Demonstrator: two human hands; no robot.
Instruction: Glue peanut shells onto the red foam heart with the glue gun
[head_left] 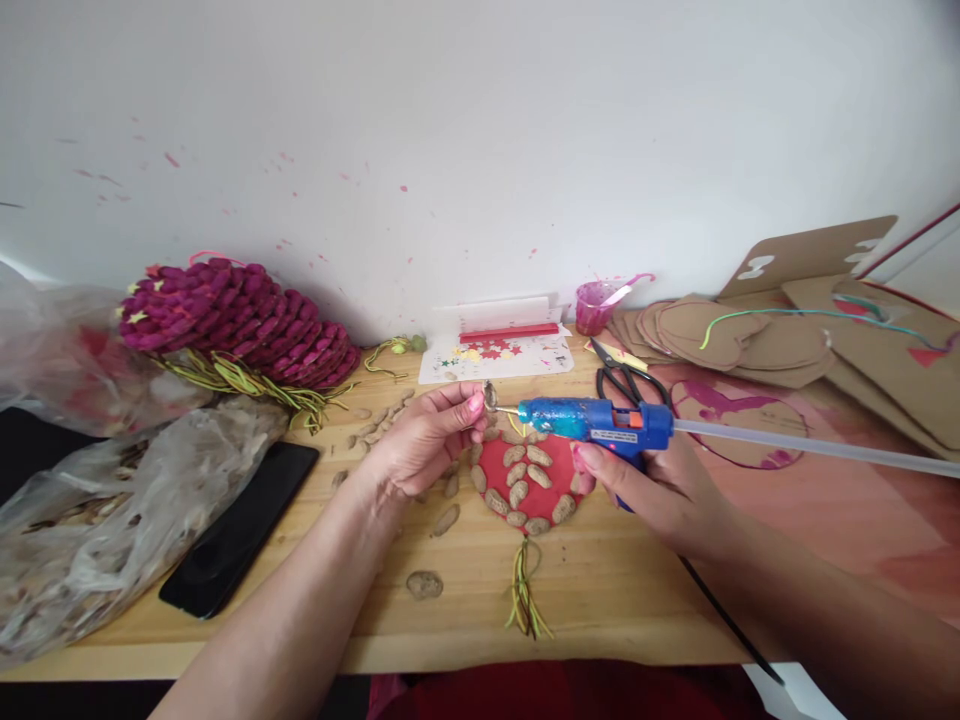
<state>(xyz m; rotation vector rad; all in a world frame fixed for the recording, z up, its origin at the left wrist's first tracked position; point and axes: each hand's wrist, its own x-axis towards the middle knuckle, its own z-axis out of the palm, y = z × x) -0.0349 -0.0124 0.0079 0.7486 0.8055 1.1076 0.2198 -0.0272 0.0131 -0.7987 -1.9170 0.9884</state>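
Observation:
Between thumb and fingers, my left hand (435,430) pinches a peanut (490,395). My right hand (660,485) is wrapped round the handle of a blue hot glue gun (600,422), whose metal nozzle meets or nearly meets that peanut. A long clear glue stick (810,445) juts from the gun's back. Below both hands lies a red disc (495,465) with peanuts around its rim and in two short rows at its middle. A yellow-green tassel (527,595) hangs from its near edge. Loose peanuts (448,519) lie left of the disc.
At left are a stack of purple peanut-covered discs (247,320), a plastic bag of peanuts (142,500) and a black phone (240,530). Behind stand paper with small stars (435,372) and a pink paint cup (592,310). Scissors (626,375) and cardboard pieces (780,340) lie right.

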